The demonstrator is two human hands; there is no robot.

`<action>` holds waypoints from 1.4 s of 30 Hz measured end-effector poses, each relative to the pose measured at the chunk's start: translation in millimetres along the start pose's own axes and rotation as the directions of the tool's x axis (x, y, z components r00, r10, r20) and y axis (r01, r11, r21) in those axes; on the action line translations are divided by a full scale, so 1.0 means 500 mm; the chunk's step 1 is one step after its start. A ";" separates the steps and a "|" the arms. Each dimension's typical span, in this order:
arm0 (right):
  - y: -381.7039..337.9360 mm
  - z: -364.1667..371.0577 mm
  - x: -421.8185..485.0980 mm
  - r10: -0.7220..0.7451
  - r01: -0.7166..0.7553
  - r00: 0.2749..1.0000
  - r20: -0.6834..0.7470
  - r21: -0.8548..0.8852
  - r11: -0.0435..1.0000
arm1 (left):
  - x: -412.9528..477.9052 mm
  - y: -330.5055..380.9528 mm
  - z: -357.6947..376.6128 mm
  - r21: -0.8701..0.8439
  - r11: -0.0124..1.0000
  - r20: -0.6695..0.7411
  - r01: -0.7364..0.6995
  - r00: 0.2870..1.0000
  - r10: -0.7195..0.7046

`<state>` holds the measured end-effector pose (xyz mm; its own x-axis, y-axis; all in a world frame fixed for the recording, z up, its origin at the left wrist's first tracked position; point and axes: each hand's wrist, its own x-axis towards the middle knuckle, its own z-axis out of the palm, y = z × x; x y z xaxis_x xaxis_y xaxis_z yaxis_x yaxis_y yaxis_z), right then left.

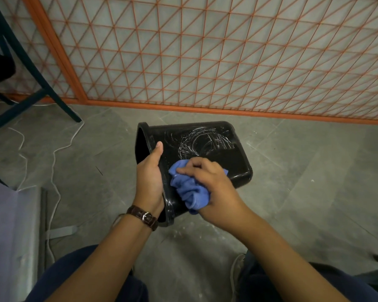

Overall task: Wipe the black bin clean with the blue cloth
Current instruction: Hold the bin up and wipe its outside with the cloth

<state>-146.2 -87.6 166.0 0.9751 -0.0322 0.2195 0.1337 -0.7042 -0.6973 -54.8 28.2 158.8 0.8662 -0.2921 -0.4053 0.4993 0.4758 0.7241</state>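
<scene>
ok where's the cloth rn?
Head view, centre: the cloth is bunched in the right hand, pressed on the bin outer wall below the white smears, just right of the left hand gripping the rim.

Soft, rather dim indoor light falls evenly, leaving no hard shadows and only faint darkening on the floor (pixel 292 171) beneath the black bin (pixel 234 153). The bin's upturned side carries pale glints, so the light seems overhead. The orange lattice (pixel 205 51) bows with wide-angle distortion — strongest toward the edges. The lower corners look soft and smeared; the centre stays sharp.
</scene>
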 end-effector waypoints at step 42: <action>0.078 -0.124 0.021 0.627 -0.440 0.659 -0.416 0.463 0.769 | 0.003 0.060 -0.032 0.281 0.957 0.014 -0.064 0.998 0.063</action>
<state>-141.4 -159.3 183.2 0.6525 -0.7578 -0.0094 -0.2445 -0.1987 -0.9491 -38.1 55.2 170.7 0.8956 -0.2730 -0.3513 0.4172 0.2410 0.8763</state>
